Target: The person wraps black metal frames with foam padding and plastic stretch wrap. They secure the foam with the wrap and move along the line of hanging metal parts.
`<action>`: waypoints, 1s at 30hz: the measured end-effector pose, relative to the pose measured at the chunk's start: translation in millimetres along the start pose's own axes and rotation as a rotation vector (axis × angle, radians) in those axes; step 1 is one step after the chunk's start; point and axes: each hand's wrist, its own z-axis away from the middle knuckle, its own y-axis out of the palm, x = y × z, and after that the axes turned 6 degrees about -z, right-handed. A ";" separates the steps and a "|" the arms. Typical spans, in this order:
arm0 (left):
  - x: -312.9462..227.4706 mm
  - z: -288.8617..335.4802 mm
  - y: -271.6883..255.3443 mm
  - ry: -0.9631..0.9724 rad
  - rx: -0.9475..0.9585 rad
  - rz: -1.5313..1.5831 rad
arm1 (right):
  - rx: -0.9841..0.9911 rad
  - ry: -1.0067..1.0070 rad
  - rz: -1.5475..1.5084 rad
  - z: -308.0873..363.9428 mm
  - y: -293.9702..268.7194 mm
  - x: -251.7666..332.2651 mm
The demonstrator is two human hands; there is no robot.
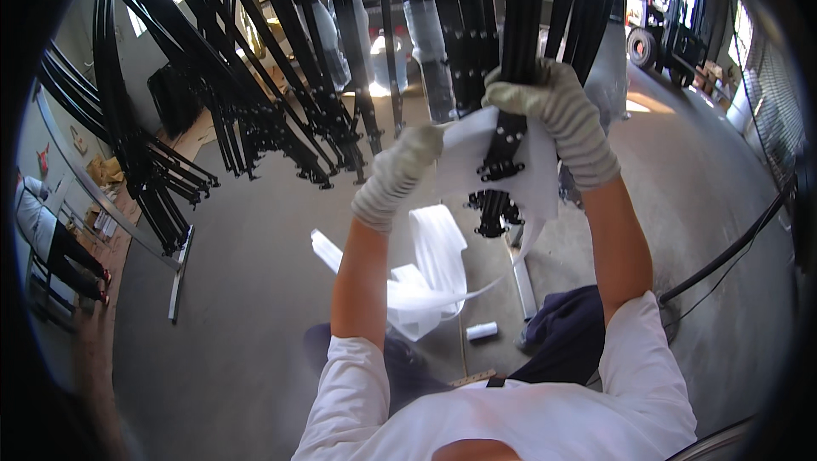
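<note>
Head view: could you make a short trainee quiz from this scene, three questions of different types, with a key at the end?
1. Which hand grips the hanging black strips? A) left; B) right; C) neither.
2. True or false: the left hand is bare.
3. What kind of vehicle shows at the upper right of the view?

Key:
1. B, the right hand.
2. False: the left hand, at the left edge of the white sheet, wears a glove.
3. A forklift.
</note>
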 end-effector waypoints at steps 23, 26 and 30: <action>0.8 -101.1 22.5 0.971 -0.643 -1.590 | 0.208 -0.527 1.459 30.5 3.1 12.1; 36.7 -117.9 99.7 0.786 -1.119 -1.933 | 0.170 -0.512 1.463 36.4 1.9 19.0; -8.3 -123.9 116.4 0.782 -0.631 -1.502 | 0.168 -0.484 1.421 35.4 9.3 11.0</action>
